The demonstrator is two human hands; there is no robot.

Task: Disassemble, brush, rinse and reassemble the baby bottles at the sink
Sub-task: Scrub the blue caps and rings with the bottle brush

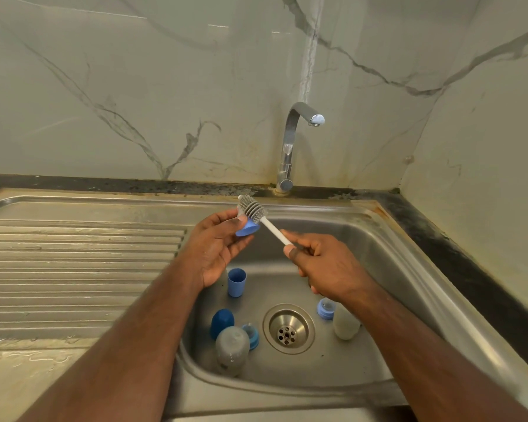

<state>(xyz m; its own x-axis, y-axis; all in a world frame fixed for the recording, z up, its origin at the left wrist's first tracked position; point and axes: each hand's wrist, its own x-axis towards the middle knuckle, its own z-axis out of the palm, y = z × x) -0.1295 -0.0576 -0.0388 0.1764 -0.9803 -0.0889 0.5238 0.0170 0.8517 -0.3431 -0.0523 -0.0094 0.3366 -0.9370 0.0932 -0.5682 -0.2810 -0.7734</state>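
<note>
Over the sink basin (387,269), my left hand (218,248) holds a light blue bottle cap (248,228) between thumb and fingers. My right hand (320,263) grips the white handle of a bottle brush (253,210), and its grey bristle head lies against the cap. Down in the basin a clear bottle body (231,350) lies at the front left, with a dark blue cap (222,322) and a blue collar with teat (251,335) beside it. A blue cup-shaped cap (236,282) stands further back. A second clear bottle body (345,324) and a blue collar (326,308) lie right of the drain.
The drain (288,328) sits at the basin's middle. A chrome tap (293,141) rises at the back with no water running. A ribbed steel drainboard (80,263) stretches to the left. A dark counter edge (457,248) and marble wall close off the right.
</note>
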